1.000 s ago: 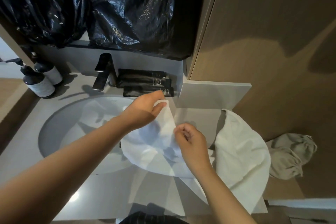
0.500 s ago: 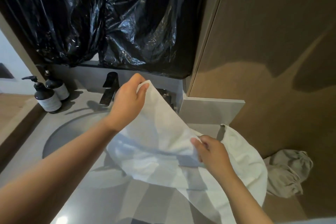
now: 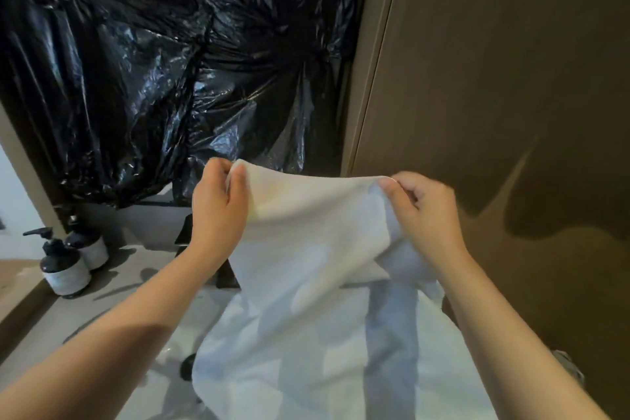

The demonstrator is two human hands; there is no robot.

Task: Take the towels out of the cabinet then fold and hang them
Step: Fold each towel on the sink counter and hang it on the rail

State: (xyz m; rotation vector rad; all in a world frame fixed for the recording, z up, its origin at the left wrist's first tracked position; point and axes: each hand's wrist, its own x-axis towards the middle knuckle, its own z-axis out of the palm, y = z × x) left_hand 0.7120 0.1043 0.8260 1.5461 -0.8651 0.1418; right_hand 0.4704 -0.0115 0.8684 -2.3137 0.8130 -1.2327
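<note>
A white towel (image 3: 313,249) hangs stretched between my two hands above the sink counter. My left hand (image 3: 218,211) pinches its upper left corner, thumb and fingers curled over the edge. My right hand (image 3: 426,211) pinches the upper right corner. The top edge runs nearly level between them. The towel's lower part drapes down over the counter and hides most of the sink basin.
Black plastic sheeting (image 3: 163,61) covers the wall behind the sink. Two dark pump bottles (image 3: 64,266) stand on the grey counter (image 3: 88,314) at the left. A dark faucet (image 3: 184,235) shows behind my left wrist. A brown wooden panel (image 3: 511,95) fills the right side.
Both hands have lifted the towel off the counter and spread apart, pulling its top edge taut. The view has tilted upward, and the second cloth at the right has almost left the frame.
</note>
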